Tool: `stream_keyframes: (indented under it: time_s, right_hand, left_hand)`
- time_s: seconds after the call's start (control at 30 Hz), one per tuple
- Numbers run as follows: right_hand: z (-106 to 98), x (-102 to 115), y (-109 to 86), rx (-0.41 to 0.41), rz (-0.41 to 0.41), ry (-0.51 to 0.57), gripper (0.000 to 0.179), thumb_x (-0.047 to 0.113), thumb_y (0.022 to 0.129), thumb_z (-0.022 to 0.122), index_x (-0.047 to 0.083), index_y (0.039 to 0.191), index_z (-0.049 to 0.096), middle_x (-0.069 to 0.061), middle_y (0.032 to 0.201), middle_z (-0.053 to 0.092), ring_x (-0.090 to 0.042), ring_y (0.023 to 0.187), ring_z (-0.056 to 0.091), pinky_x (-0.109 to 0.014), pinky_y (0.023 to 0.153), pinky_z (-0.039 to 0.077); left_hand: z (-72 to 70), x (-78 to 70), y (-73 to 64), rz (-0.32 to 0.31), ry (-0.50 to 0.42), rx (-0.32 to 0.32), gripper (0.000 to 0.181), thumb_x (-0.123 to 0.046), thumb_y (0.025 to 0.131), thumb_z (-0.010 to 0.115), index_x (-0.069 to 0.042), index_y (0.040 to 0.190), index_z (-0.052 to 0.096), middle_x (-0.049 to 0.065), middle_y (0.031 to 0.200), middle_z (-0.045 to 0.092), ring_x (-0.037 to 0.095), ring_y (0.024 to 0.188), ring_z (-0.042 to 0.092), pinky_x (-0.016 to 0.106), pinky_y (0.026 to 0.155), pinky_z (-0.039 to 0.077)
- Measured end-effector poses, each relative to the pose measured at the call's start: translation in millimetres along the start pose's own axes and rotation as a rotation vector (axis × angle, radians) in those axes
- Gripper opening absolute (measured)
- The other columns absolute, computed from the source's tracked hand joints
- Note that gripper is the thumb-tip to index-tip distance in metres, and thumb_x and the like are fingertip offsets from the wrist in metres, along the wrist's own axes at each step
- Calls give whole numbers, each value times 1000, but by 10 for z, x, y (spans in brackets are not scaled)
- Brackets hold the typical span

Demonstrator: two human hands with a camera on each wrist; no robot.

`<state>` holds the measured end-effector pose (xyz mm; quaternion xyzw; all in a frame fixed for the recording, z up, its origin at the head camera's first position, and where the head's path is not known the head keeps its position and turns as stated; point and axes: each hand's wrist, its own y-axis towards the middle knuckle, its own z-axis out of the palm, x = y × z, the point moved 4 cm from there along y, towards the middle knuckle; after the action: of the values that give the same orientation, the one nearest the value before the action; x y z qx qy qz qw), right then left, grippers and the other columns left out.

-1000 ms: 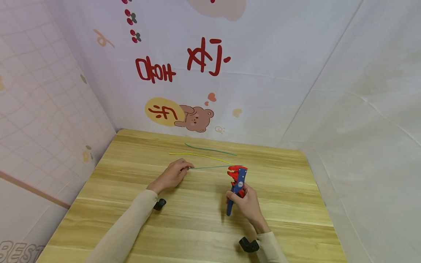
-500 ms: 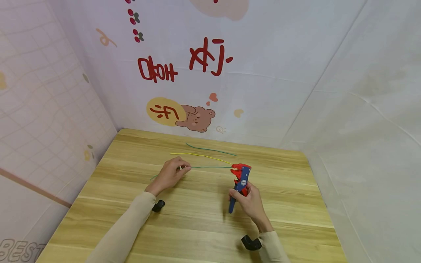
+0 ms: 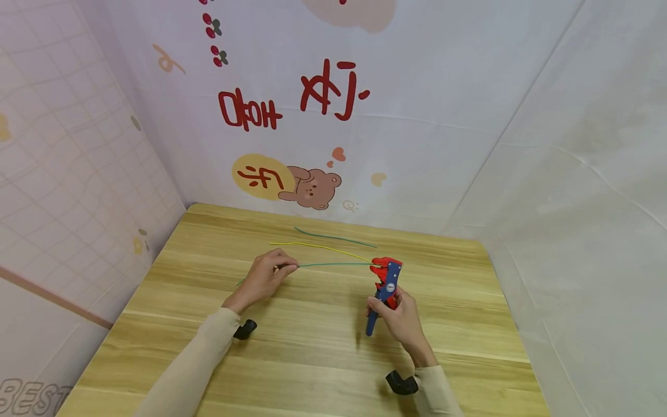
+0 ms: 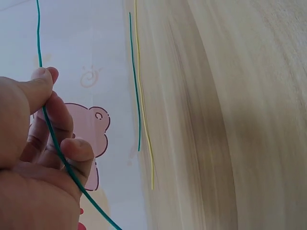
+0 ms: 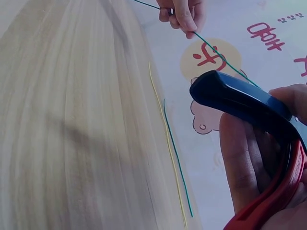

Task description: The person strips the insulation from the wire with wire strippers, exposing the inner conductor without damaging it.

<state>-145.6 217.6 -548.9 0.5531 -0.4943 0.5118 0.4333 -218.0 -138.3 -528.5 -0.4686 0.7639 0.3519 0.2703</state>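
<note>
In the head view my left hand (image 3: 267, 274) pinches a thin green wire (image 3: 333, 264) between thumb and fingertips. The wire's free tail runs back across the palm in the left wrist view. From the fingertips it stretches right, nearly straight, to the red jaws of a blue and red wire stripper (image 3: 389, 285); its far end overlaps them. My right hand (image 3: 402, 319) grips the stripper by its handles, head pointing away from me. In the right wrist view the blue handle (image 5: 240, 96) and red handle (image 5: 273, 196) show, and the stripper's head is out of frame.
A yellow wire (image 3: 323, 248) lies on the wooden table (image 3: 292, 359) behind the held wire. Farther back rests a second green wire (image 3: 336, 237). A printed white cloth wall (image 3: 417, 145) stands at the table's back edge, with more cloth at both sides.
The stripper and right hand have shifted slightly right and away from me. My left hand has taken hold farther along the wire, whose tail now shows behind the hand.
</note>
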Motion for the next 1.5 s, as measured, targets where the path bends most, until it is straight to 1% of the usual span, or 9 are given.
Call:
stream_keyframes:
  time_s: [0.17,0.33,0.57,0.67,0.93,1.07,1.17,1.33,1.5]
  right_hand:
    - [-17,-6,15,11,-9,4,32,17,109,78,-6,122,61,-34,101,79,-37,87,83,-37,84,70]
    - [-29,2,19,16,-15,-6,27,18,110,77,0,123,62,-12,94,83,-52,94,80,-37,84,70]
    - [-44,31,18,22,-27,5,30,20,111,76,0,126,60,-6,96,83,-32,89,83,-37,87,70]
    - [-52,35,23,33,-40,12,31,20,111,75,0,128,59,-6,98,84,-35,92,83,-38,87,70]
    - [-48,41,27,47,-38,53,32,17,112,73,-1,134,58,-36,112,78,-45,101,82,-39,88,71]
    - [-39,43,28,60,-36,78,33,17,114,70,-1,138,56,-18,109,82,-33,101,84,-39,90,71]
    - [-35,37,30,80,-32,115,34,18,117,65,-1,143,54,-1,109,81,-20,100,83,-47,94,70]
    - [-30,34,21,132,-8,190,40,24,121,56,3,154,45,-1,116,75,-15,107,79,-68,102,63]
    - [-22,19,23,174,18,234,47,26,122,52,9,163,37,-4,120,70,-17,111,77,-73,106,59]
  left_hand:
    - [-62,-18,-26,15,-29,14,17,-10,109,75,-9,119,88,3,107,75,7,83,57,24,72,47]
    - [-122,-36,-33,5,-41,42,21,-6,111,71,-9,125,86,5,111,75,10,86,58,24,73,49]
    - [-165,-68,-30,40,-17,54,27,5,111,64,-4,129,81,12,122,78,26,99,73,29,83,58]
    - [-165,-84,-28,55,-14,63,30,9,111,61,-2,132,80,13,125,79,31,107,77,34,88,62]
    - [-150,-119,-31,61,-34,97,40,14,112,54,-5,137,78,16,134,80,28,111,80,38,96,66]
    - [-152,-141,-36,72,-32,103,41,15,112,52,-8,135,78,13,133,80,28,110,80,38,95,66]
    - [-144,-150,-30,77,-43,107,45,17,111,48,-9,132,78,11,131,79,28,109,80,38,95,66]
    - [-143,-161,-27,36,-69,85,49,18,109,43,-11,126,79,9,127,79,23,103,76,33,90,64]
    - [-141,-161,-38,1,-54,33,33,6,109,59,-18,117,80,2,120,79,16,100,69,31,82,55]
